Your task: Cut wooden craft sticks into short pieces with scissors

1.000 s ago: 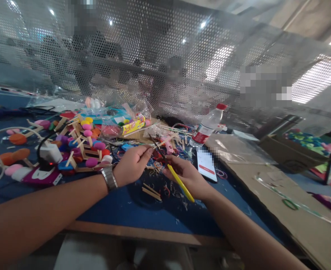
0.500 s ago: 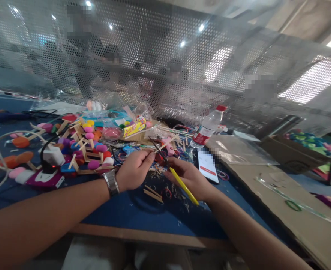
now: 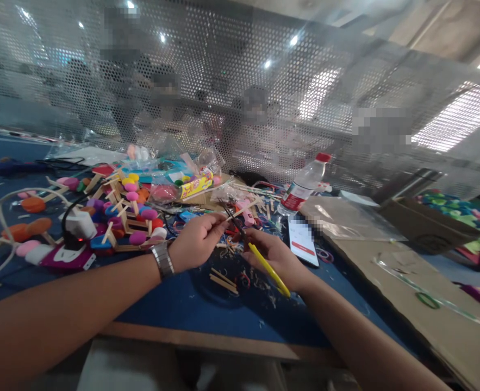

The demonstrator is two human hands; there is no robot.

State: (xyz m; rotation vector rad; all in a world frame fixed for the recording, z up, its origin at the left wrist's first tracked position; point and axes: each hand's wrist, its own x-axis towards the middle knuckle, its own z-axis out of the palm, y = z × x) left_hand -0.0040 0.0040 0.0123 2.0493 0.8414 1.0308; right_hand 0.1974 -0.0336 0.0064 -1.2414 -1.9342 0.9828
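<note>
1. Right hand [image 3: 274, 258] curled round a yellow-handled, scissors-like metal tool [image 3: 269, 270]; left hand [image 3: 194, 244] narrowed to a thumb-and-finger pinch on a thin pale wooden stick [image 3: 245, 208]. Stick runs from the pinch toward the upper right, across the dark blades. Can't tell if they're closed on it.
2. Grey perforated screen [image 3: 191, 81] rises behind the work area.
3. Blue-topped table [image 3: 162, 309], wood-coloured front edge; both hands are above it.
4. Flat brown cardboard sheet [image 3: 439, 326] along the right side.
5. Heap of multicoloured rounded pieces and wooden sticks [image 3: 137, 238], left of and beyond the left hand.
6. Clear plastic bottle with red cap and red-white label [image 3: 303, 187], beyond the right hand, leaning in view.
7. Purple-and-white power strip [image 3: 68, 255], far left, white charger [image 3: 80, 225] plugged in.
8. Black-edged phone, screen lit [image 3: 300, 247], just beside the right hand.
9. Silver metal-band watch [image 3: 163, 259] on the left wrist.
10. Few short loose wooden sticks [image 3: 224, 283] on the tabletop, nearer the front edge than the hands.
</note>
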